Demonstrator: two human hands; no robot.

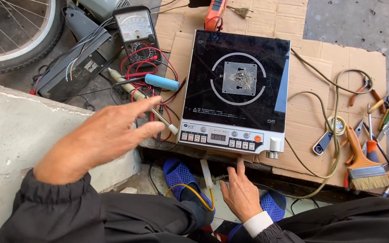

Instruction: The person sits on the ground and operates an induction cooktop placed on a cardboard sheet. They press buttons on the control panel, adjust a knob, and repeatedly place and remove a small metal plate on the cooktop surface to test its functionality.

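At far left, beside a concrete ledge (10,130), left hand (100,139) raised flat and open, fingers stretched toward red test leads (136,69), holding nothing. Above it, analog multimeter (136,31) lying on the floor next to a bicycle wheel (14,36), with a blue-handled tool (162,82) just beside the leads. At centre, induction cooktop (236,90) resting flat on cardboard (311,90), black glass up, control strip facing the person. Below its front edge, right hand (241,191) loosely open, index finger extended and touching the cooktop's underside rim, gripping nothing. Farther right, paintbrush (364,168), pliers (363,87) and screwdrivers scattered on the cardboard.
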